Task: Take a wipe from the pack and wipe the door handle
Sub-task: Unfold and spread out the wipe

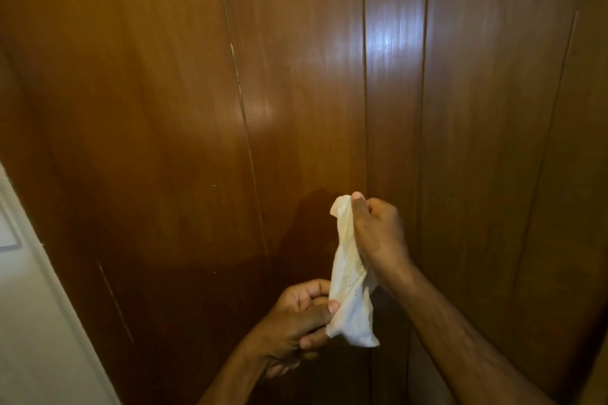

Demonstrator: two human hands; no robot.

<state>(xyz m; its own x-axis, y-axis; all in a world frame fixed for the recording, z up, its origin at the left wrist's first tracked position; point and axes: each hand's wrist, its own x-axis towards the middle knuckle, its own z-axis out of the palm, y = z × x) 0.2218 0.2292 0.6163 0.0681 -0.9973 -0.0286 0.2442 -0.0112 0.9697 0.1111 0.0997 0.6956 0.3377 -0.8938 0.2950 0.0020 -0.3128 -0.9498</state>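
A crumpled white wipe (350, 289) hangs between my two hands in front of brown wooden door panels (296, 76). My right hand (378, 233) pinches its top end between thumb and fingers. Lower down, my left hand (296, 322) pinches the wipe's bottom left edge. I see neither a door handle nor a wipe pack anywhere in the head view.
Vertical seams split the wood into several panels (460, 141). A white wall or frame (39, 322) runs down the lower left corner. Light glare sits on the wood near the upper middle.
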